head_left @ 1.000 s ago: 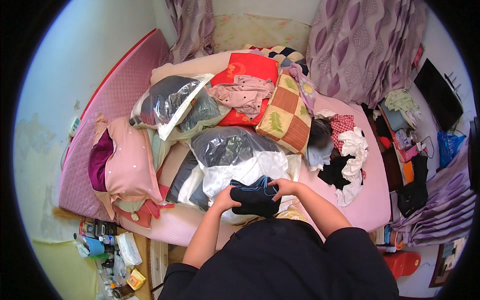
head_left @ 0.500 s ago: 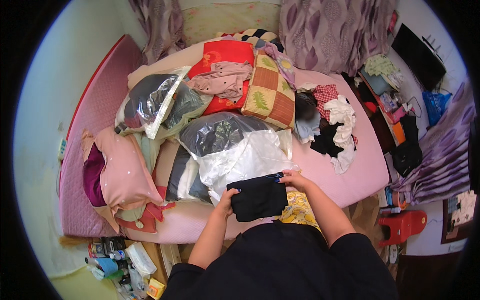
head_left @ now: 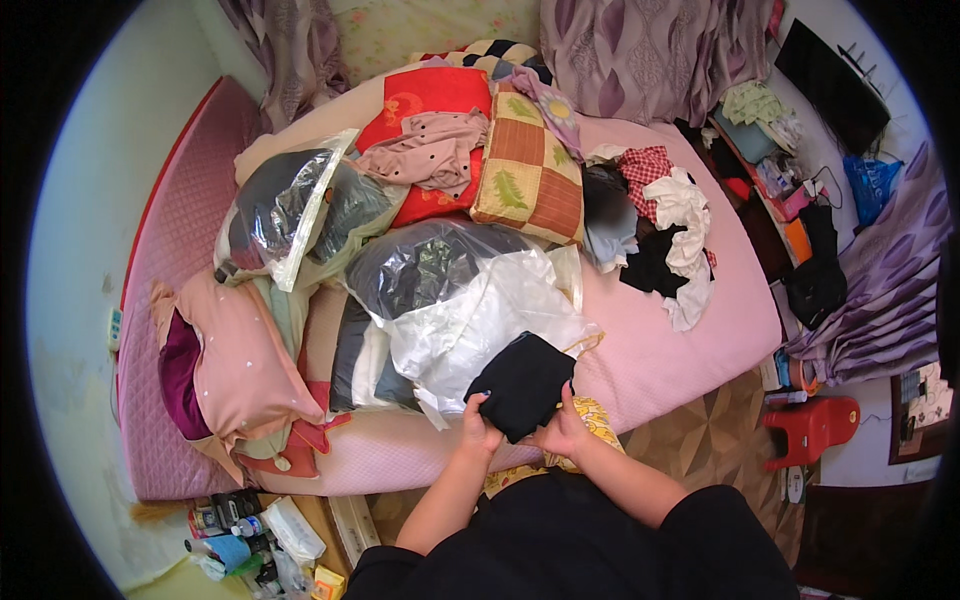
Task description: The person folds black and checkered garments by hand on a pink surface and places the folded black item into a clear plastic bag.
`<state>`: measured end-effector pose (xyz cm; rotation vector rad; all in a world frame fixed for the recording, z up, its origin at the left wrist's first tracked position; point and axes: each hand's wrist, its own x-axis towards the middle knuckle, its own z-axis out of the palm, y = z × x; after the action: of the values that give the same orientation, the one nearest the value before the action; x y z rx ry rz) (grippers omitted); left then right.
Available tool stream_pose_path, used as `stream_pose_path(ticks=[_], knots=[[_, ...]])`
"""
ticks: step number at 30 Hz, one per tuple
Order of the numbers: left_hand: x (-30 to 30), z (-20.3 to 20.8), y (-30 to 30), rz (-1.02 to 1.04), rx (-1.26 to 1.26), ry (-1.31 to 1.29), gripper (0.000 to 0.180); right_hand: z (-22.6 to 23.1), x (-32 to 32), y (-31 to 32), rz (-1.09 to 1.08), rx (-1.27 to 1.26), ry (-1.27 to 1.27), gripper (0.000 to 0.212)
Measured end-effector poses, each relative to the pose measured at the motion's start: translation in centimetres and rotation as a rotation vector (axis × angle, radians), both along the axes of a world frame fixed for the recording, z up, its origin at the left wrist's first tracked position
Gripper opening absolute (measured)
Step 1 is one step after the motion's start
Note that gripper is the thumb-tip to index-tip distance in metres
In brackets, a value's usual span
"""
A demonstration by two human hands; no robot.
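Observation:
A black folded piece of clothing [head_left: 521,384] is held in front of my body, its flat face tilted up. My left hand [head_left: 481,424] grips its lower left edge with the thumb on top. On the other side, my right hand [head_left: 567,427] holds the lower right edge, fingers partly under the cloth. Just beyond the bundle lies a large clear plastic bag [head_left: 470,310] with dark and white soft items inside, on the pink bed [head_left: 650,370]. The garment overlaps the bag's near edge in view, though contact cannot be told.
Another filled clear bag [head_left: 275,215], a checked pillow [head_left: 528,170] and a pink pillow [head_left: 245,360] lie on the bed. Loose clothes [head_left: 685,240] are heaped at right. A red stool [head_left: 815,430] stands on the floor; bottles and packets [head_left: 245,530] crowd the lower left.
The black garment has turned from lying level to a slanted angle and looks more compact. My right hand has moved down from its upper corner to its lower edge. The view has shifted slightly.

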<state>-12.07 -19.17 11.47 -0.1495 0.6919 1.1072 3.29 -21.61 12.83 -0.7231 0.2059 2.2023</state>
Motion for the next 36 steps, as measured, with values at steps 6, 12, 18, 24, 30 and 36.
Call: stream_pose_path(ticks=[6,12,18,24,30,36], knots=[[1.8,-1.3,-0.6,-0.206,0.064,0.049,0.044,-3.0,2.1,0.8,-0.163,-0.114,-0.228,0.049],[0.1,-8.7,-0.6,-0.495,0.38,0.994,0.039,-3.7,8.5,0.9,-0.059,-0.202,-0.44,0.037],[-1.8,-10.0,0.0,-0.923,1.027,2.347,0.073,-3.0,11.8,-0.4,0.179,-0.25,-0.488,0.043],[-2.0,-12.8,1.0,-0.734,1.073,2.441,0.041,-3.8,10.2,-0.1,0.296,-0.312,-0.459,0.042],[-2.6,-7.4,1.5,-0.64,1.222,2.072,0.022,-5.6,10.4,0.7,0.335,-0.27,-0.386,0.043],[-4.0,0.9,2.5,-0.442,0.639,1.421,0.022,-4.8,10.9,1.8,0.429,-0.175,-0.209,0.039]])
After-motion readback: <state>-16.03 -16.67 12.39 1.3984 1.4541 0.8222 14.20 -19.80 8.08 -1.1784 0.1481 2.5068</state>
